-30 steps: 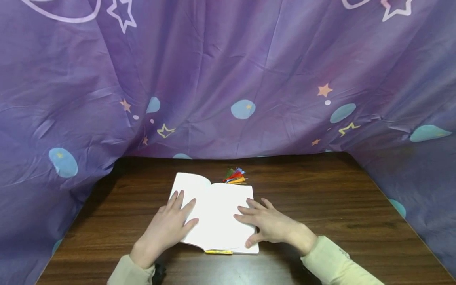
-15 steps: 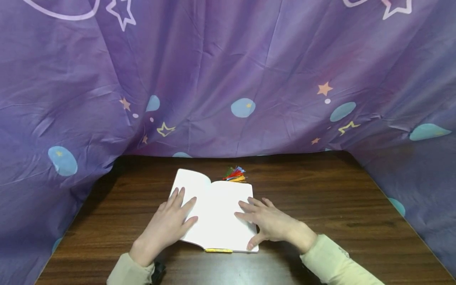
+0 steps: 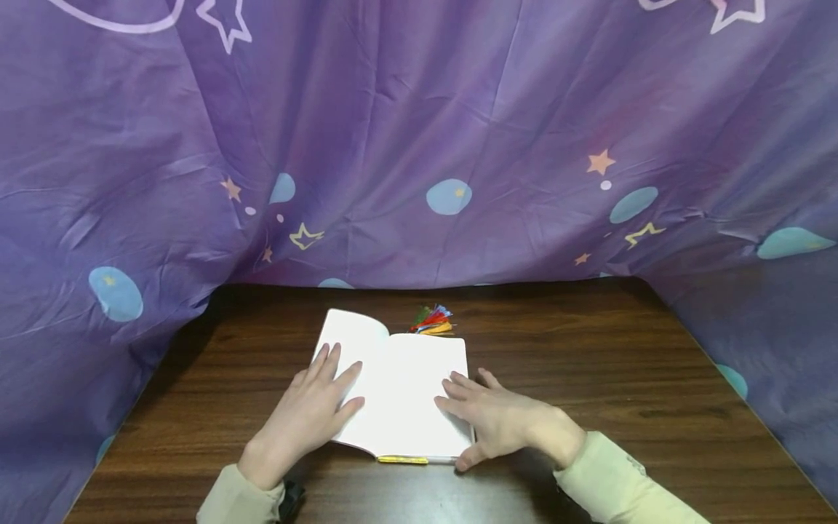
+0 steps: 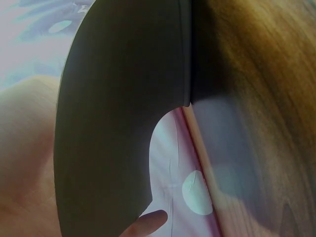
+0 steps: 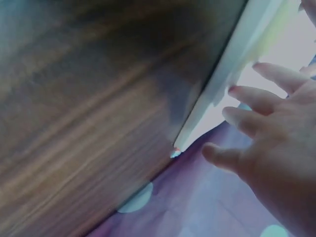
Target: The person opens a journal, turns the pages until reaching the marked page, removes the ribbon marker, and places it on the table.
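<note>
An open book [image 3: 406, 393] with blank white pages lies on the wooden table, its left page curving up. My left hand [image 3: 310, 407] lies across the left page with fingers spread. At the right page's outer edge, my right hand [image 3: 500, 418] has its fingers over the page and its thumb at the lower corner. In the right wrist view, the right hand's fingers [image 5: 249, 101] are spread over the bright page. A dark, shaded curved sheet [image 4: 108, 113] fills much of the left wrist view, a fingertip [image 4: 153, 222] below it.
A bunch of coloured tassels [image 3: 433, 321] lies behind the book. A yellow strip [image 3: 402, 460] shows at the book's near edge, by the spine. Purple patterned cloth [image 3: 419, 145] hangs around the back and sides of the table [image 3: 589, 349].
My right hand has shifted slightly to the right and toward me, its thumb now at the page's lower right corner. The left hand stays in place on the left page.
</note>
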`<state>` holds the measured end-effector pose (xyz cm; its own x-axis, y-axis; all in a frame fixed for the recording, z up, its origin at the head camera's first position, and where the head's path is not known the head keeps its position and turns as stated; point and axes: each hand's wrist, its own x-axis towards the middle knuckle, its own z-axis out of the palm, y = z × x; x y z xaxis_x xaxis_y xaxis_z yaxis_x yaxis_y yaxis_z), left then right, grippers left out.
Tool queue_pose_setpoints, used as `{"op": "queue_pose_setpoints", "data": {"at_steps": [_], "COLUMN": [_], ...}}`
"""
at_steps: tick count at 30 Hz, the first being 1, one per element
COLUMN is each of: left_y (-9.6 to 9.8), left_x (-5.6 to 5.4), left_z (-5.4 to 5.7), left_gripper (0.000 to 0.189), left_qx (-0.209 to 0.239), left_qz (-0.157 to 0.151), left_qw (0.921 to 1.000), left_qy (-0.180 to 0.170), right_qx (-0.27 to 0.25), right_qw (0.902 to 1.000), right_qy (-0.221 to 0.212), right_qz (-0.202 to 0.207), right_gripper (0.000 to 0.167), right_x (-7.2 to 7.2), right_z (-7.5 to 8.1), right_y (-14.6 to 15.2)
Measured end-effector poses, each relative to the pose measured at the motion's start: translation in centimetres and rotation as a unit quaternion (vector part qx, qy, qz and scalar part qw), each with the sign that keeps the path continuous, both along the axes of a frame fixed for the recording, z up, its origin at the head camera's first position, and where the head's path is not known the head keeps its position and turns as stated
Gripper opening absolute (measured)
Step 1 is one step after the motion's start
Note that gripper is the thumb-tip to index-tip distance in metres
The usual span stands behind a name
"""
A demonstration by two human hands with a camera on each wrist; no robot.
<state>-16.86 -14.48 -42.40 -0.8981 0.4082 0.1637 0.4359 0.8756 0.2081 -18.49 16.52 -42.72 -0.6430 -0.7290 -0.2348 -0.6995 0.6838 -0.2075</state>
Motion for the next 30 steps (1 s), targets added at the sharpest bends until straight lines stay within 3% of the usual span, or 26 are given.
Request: {"op": "queue_pose_setpoints", "data": {"at_steps": [6, 10, 12, 14, 17, 25, 30], "left_y": [0.0, 0.0, 0.0, -0.1, -0.1, -0.2, -0.3], "left_x": [0.0, 0.0, 0.0, 0.1, 0.1, 0.2, 0.0], "left_z": [0.1, 0.1, 0.1, 0.1, 0.1, 0.2, 0.2], "left_gripper": [0.051, 0.051, 0.051, 0.051, 0.051, 0.048, 0.045], "left_qx": [0.000, 0.000, 0.000, 0.000, 0.000, -0.012, -0.018], "left_qz": [0.000, 0.002, 0.003, 0.003, 0.003, 0.002, -0.002], "left_qw": [1.0000, 1.0000, 0.9999, 0.9999, 0.9999, 0.9998, 0.9988], "left_qy": [-0.005, -0.008, -0.010, -0.010, -0.011, 0.014, 0.046], "right_qx": [-0.001, 0.003, 0.001, -0.009, -0.039, -0.185, -0.258], "right_qw": [0.9997, 0.9982, 0.9898, 0.9752, 0.9542, 0.9363, 0.9176], "right_qy": [-0.022, 0.044, 0.111, 0.177, 0.243, 0.253, 0.267], "right_qz": [-0.009, 0.040, 0.089, 0.133, 0.171, 0.158, 0.142], "right_gripper": [0.077, 0.058, 0.042, 0.025, 0.011, 0.005, 0.010], "right_x": [0.2, 0.8, 1.2, 1.5, 1.7, 1.3, 1.0], "right_z": [0.9, 1.4, 1.4, 1.4, 1.2, 1.2, 1.4], "right_y": [0.1, -0.1, -0.2, -0.4, -0.6, -1.3, -2.8]}}
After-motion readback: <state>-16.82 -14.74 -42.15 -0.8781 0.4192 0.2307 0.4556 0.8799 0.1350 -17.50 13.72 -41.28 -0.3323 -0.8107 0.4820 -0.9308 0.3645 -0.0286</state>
